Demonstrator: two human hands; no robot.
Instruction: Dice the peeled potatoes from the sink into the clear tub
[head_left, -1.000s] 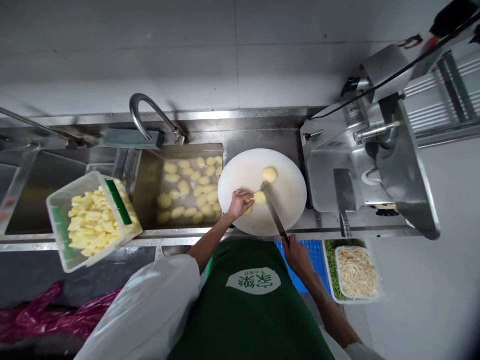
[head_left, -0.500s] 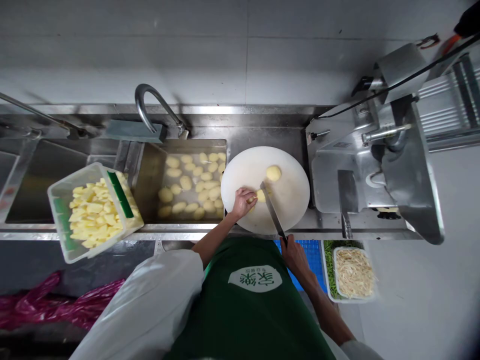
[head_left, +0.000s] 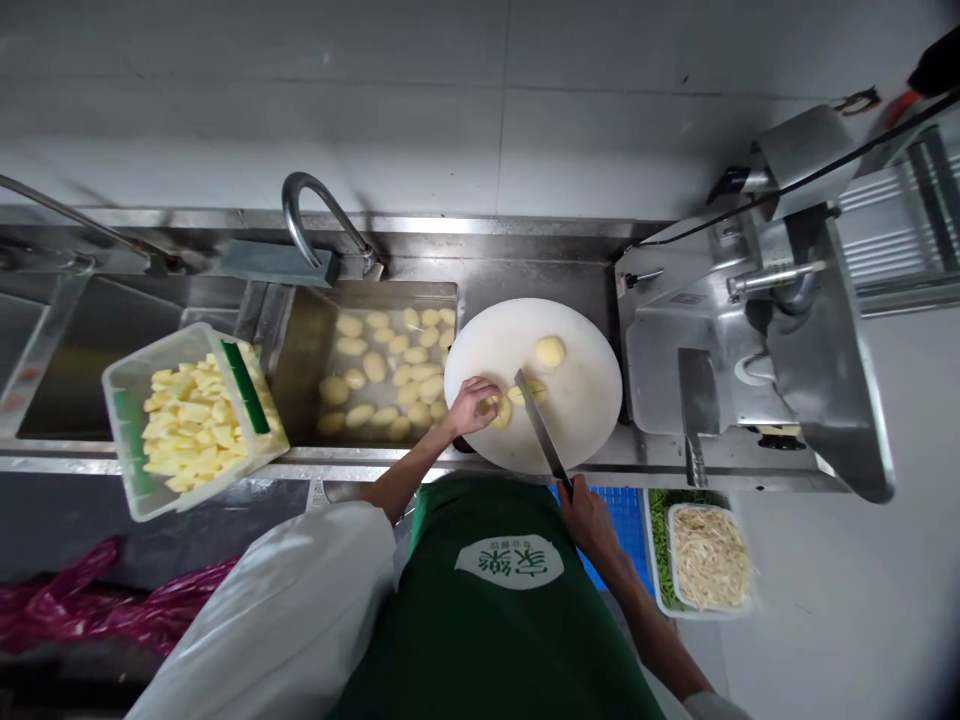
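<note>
My right hand (head_left: 589,515) is wrapped round the black handle of a kitchen knife (head_left: 541,430), whose blade points up and to the left across the round white cutting board (head_left: 577,425). Cut pale potato (head_left: 517,395) lies under and beside the blade near its tip. To the left of the knife, my left hand (head_left: 472,406) has its fingers curled onto a potato piece (head_left: 501,413), partly covering it. Another peeled potato (head_left: 550,351) rests toward the back of the board, touched by neither hand.
A sink basin (head_left: 300,330) of water with peeled potatoes adjoins the board on the left. Farther left, a clear bin (head_left: 124,400) holds cut potato chunks. A slicing machine (head_left: 810,340) and a cleaver (head_left: 694,390) are on the right. A faucet (head_left: 300,215) arches over the basin.
My left hand has shifted slightly left, drawing a potato piece away from the knife. The blade tip has moved a little left over the remaining cut potato.
</note>
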